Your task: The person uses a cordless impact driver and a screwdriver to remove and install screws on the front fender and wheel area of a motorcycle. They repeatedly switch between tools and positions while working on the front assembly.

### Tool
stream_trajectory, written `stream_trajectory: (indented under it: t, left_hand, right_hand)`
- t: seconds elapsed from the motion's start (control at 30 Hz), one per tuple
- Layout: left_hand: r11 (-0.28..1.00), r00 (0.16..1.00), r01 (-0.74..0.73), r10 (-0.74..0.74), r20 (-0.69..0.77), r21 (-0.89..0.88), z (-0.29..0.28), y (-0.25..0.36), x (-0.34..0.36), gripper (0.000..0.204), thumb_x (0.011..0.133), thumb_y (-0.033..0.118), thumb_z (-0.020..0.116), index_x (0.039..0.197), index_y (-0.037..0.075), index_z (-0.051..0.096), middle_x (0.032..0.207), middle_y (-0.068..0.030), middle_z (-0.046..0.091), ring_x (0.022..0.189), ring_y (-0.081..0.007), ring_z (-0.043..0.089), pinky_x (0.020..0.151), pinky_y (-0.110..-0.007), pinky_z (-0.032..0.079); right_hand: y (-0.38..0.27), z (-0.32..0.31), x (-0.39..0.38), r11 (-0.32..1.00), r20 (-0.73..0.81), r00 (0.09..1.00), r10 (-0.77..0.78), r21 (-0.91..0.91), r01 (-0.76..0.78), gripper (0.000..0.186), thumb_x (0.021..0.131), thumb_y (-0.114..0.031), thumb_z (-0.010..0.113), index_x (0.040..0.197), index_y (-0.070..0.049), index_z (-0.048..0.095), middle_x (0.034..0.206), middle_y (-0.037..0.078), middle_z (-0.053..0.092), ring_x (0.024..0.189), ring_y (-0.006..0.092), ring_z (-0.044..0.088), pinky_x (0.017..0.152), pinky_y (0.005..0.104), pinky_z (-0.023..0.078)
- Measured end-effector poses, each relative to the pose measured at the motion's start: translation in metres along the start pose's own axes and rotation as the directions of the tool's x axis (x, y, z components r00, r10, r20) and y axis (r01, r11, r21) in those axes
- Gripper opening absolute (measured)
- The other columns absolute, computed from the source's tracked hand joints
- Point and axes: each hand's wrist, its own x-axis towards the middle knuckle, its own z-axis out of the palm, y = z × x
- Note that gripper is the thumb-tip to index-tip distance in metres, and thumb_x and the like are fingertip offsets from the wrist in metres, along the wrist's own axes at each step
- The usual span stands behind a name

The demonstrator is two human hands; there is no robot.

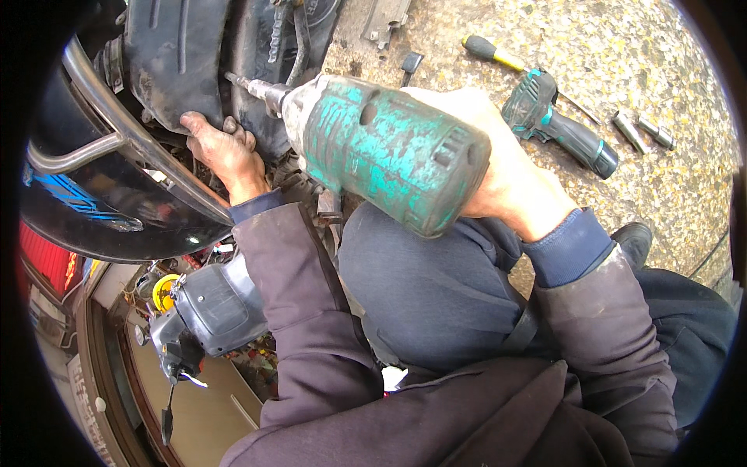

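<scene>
My right hand (513, 179) is wrapped round the grip, largely hidden, of a worn teal impact driver (389, 156). Its socket extension (257, 89) points left into a gap between dark panels. My left hand (226, 156) grips the lower edge of a dusty black plastic panel (175, 62), fingers curled, just below the socket's tip. Beside that hand runs a curved metal bar (109, 101) over a glossy black body part (93, 202) with blue striped decals.
On the speckled ground (654, 70) at right lie a smaller drill (556, 128), a screwdriver (490, 51), two sockets (630, 132) and a metal bracket (383, 19). My bent knee (420, 288) is below the driver. At lower left are a scooter's front end (218, 303) and a doorway (163, 389).
</scene>
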Motion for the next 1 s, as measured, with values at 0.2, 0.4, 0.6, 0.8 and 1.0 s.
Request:
stream_trajectory:
  t: [0.2, 0.4, 0.6, 0.8, 1.0]
  left_hand:
    - [1.0, 1.0, -0.009, 0.009, 0.019, -0.005, 0.0, 0.001, 0.002, 0.058, 0.098, 0.057, 0.044, 0.119, 0.003, 0.038, 0.074, -0.0045, 0.043, 0.048, -0.0088, 0.036, 0.039, -0.023, 0.026]
    - [0.999, 0.999, -0.033, 0.033, 0.037, 0.009, -0.001, 0.0, 0.001, 0.058, 0.099, 0.057, 0.043, 0.118, 0.002, 0.039, 0.073, -0.0047, 0.044, 0.047, -0.0087, 0.036, 0.039, -0.023, 0.027]
    - [1.0, 1.0, 0.021, -0.022, 0.007, 0.021, -0.003, -0.003, 0.001, 0.051, 0.1, 0.052, 0.043, 0.115, 0.003, 0.045, 0.073, -0.0051, 0.047, 0.046, -0.009, 0.038, 0.037, -0.022, 0.027]
    - [0.968, 0.987, 0.018, -0.058, -0.153, -0.251, 0.019, -0.002, -0.032, 0.047, 0.099, 0.045, 0.05, 0.125, 0.007, 0.044, 0.079, -0.005, 0.049, 0.055, -0.0132, 0.045, 0.047, -0.027, 0.039]
    - [0.831, 0.931, 0.361, -0.295, 0.215, -0.423, 0.046, 0.006, -0.023, 0.029, 0.101, 0.03, 0.046, 0.096, 0.004, 0.057, 0.086, -0.0084, 0.063, 0.077, -0.0226, 0.061, 0.072, -0.036, 0.052]
  right_hand:
    - [0.002, 0.002, 0.001, 0.998, -0.024, 1.0, -0.006, -0.058, 0.005, 0.049, 0.067, -0.027, 0.08, 0.107, -0.003, 0.064, 0.084, 0.013, 0.067, 0.073, 0.0331, 0.067, 0.065, 0.0351, 0.053]
    - [0.001, 0.009, 0.005, 0.997, -0.036, 0.999, -0.034, -0.068, 0.031, 0.049, 0.067, -0.028, 0.08, 0.106, -0.003, 0.063, 0.082, 0.013, 0.066, 0.072, 0.0334, 0.067, 0.064, 0.0356, 0.053]
    - [0.002, 0.01, 0.002, 0.945, 0.049, 0.999, 0.001, -0.327, 0.016, 0.044, 0.067, -0.029, 0.074, 0.103, -0.009, 0.061, 0.079, 0.012, 0.063, 0.077, 0.0339, 0.065, 0.065, 0.0424, 0.051]
    - [0.016, -0.003, 0.008, 0.994, -0.173, 0.985, 0.022, -0.102, -0.04, 0.034, 0.065, -0.029, 0.076, 0.089, -0.009, 0.064, 0.079, 0.015, 0.065, 0.079, 0.0369, 0.065, 0.068, 0.0419, 0.052]
    - [0.009, -0.011, 0.006, 0.992, -0.108, 0.989, 0.104, -0.057, -0.111, 0.03, 0.066, -0.027, 0.075, 0.086, -0.008, 0.064, 0.079, 0.018, 0.065, 0.082, 0.04, 0.064, 0.069, 0.046, 0.051]
